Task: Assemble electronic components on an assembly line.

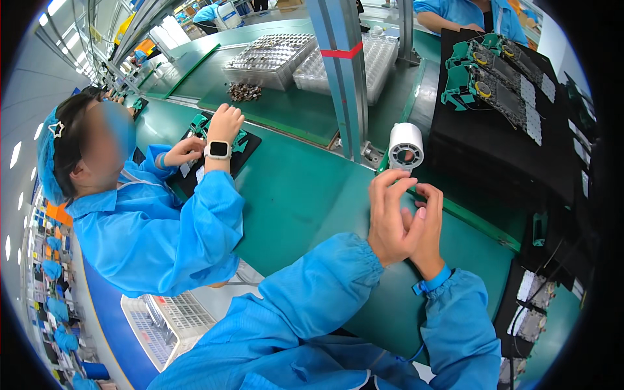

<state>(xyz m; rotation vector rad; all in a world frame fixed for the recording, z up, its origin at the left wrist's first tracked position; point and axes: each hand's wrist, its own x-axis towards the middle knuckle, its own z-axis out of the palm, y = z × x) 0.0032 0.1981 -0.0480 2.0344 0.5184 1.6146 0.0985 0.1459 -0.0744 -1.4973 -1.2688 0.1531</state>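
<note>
Both of our hands, the left [392,227] and the right [426,246], come together with fingers loosely bent; no object shows between them, but the overlapped palms hide the gap, so we cannot tell whether something small is pinched there. Just beyond the fingertips, away from us over the far edge of the green bench top [305,208], is the white cylinder [406,144]. Its long axis seems to point back toward our hands, with the round, ringed end facing us; the left fingers look nearer to it than the right (whether they touch it, we cannot tell).

Counting, we find one cylinder, one blue wristband [434,281] on our right wrist, and two stacks of clear trays [270,62] beyond the metal post [339,78]. On the black surface [481,140] to our right lie circuit boards with green brackets [497,91], at least two, overlapping. One co-worker [156,221] sits at our left, both hands over a black mat [246,153], and another [448,14] is at upper right.
</note>
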